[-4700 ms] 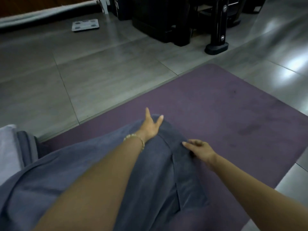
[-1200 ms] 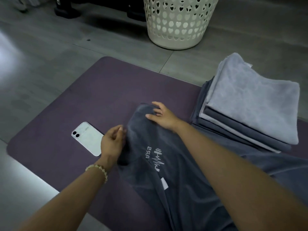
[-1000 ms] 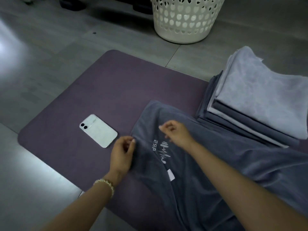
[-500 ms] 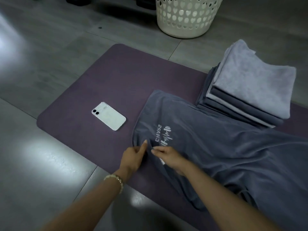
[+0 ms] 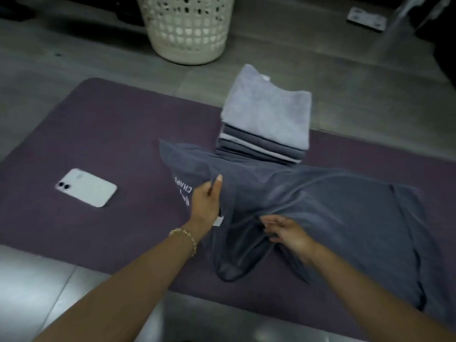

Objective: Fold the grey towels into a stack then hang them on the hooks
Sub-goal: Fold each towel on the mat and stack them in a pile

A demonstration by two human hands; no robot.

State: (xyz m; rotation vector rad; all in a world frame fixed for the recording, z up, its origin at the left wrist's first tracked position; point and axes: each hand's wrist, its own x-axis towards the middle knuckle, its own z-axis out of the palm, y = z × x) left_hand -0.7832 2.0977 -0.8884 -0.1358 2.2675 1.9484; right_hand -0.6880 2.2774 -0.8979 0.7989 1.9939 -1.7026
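Left hand [image 5: 206, 201]: a raised fold of the dark grey towel [image 5: 333, 208] is being pinched between thumb and curled fingers.
Right hand [image 5: 291, 233]: bunched cloth is being gripped by curled fingers, just right of the left fingers.
Towel position: it is being held crumpled on the purple mat [image 5: 111, 134], spreading right of both hands' fingers.
Folded stack [image 5: 267, 117]: it is being kept just beyond the fingers, against the towel's far edge.
Phone [image 5: 85, 187]: it is being left flat, well left of the left fingers.
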